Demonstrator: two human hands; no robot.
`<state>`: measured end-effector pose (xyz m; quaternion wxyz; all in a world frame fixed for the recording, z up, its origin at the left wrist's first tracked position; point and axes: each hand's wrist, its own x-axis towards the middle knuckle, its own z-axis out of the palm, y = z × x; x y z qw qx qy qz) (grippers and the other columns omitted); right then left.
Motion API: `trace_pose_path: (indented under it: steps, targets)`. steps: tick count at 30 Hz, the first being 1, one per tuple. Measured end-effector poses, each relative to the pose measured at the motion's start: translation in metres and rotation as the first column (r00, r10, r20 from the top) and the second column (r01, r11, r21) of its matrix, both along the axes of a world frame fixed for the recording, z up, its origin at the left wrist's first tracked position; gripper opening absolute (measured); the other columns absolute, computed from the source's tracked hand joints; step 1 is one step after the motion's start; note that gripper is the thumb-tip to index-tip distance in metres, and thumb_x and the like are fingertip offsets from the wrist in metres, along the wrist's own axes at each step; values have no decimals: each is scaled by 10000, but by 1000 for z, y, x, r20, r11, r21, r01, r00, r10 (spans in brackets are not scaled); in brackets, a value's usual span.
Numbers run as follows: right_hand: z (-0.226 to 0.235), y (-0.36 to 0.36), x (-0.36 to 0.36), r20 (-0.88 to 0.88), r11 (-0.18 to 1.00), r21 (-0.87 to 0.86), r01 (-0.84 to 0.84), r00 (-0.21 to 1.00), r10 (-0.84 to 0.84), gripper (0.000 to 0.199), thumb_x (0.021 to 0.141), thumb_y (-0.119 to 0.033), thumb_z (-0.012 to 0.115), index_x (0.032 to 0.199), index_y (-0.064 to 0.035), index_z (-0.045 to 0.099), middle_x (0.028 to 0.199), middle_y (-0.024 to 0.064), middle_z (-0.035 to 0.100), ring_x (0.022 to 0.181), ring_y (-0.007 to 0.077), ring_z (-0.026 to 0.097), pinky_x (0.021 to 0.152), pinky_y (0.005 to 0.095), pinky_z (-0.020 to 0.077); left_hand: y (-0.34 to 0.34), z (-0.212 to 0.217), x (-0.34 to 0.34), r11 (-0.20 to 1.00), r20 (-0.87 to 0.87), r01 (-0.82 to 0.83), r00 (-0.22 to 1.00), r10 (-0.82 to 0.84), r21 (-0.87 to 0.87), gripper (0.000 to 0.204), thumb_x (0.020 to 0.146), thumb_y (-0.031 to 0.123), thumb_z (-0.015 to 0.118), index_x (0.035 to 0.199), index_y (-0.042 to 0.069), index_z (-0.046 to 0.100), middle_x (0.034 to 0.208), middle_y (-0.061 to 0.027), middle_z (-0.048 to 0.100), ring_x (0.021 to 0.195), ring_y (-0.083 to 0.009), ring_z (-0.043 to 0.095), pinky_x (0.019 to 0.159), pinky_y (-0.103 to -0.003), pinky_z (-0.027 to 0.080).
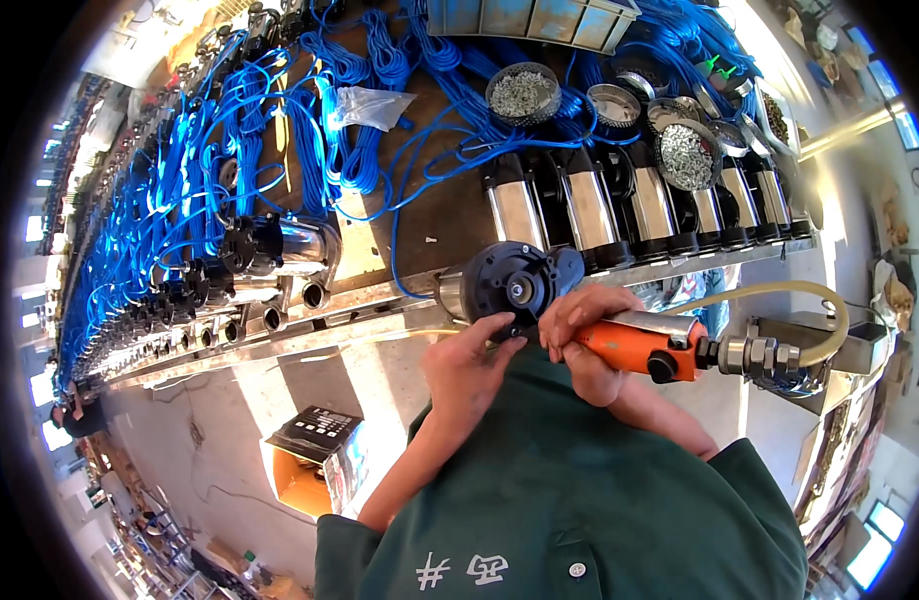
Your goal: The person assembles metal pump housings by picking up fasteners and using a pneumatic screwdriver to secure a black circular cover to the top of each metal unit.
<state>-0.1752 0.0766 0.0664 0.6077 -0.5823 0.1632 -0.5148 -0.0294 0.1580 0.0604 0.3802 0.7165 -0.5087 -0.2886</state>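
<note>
My right hand (594, 335) is wrapped round an orange pneumatic screwdriver (634, 345), which lies sideways with its air fitting to the right. Its tip is hidden behind my fingers, close to the pump. The pump (514, 285) rests at the bench's front edge, its round black end turned toward me and a blue cable running off behind it. My left hand (467, 365) is just below that black end, thumb and forefinger pinched at its lower rim. What they hold, if anything, is too small to name.
Several silver-bodied pumps (594, 205) lie in a row on the bench behind my hands. Round tins of small metal parts (522, 95) stand beyond them. Blue cable coils (244, 130) and more pumps fill the left. A yellowish air hose (824, 295) loops at right; an open carton (309, 465) sits on the floor.
</note>
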Motion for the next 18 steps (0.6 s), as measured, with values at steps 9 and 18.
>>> trace_pose_path:
  steps: [9, 18]
  targets:
    - [36, -20, -2, 178, 996, 86, -6, 984, -9, 456, 695, 125, 450, 1115, -54, 444, 784, 90, 504, 521, 164, 499, 564, 326, 464, 2, -6, 46, 861, -932, -427, 97, 348, 277, 273, 867, -44, 498, 1138, -72, 516, 1033, -143, 599, 891, -221, 616, 804, -275, 523]
    - [57, -51, 27, 440, 964, 266, 4, 890, -125, 466, 654, 104, 430, 1098, -35, 447, 800, 107, 536, 551, 161, 498, 593, 341, 462, -25, 17, 38, 969, -970, -213, 177, 168, 129, 228, 993, 183, 478, 1093, -12, 541, 956, -211, 656, 709, -219, 661, 555, -263, 528]
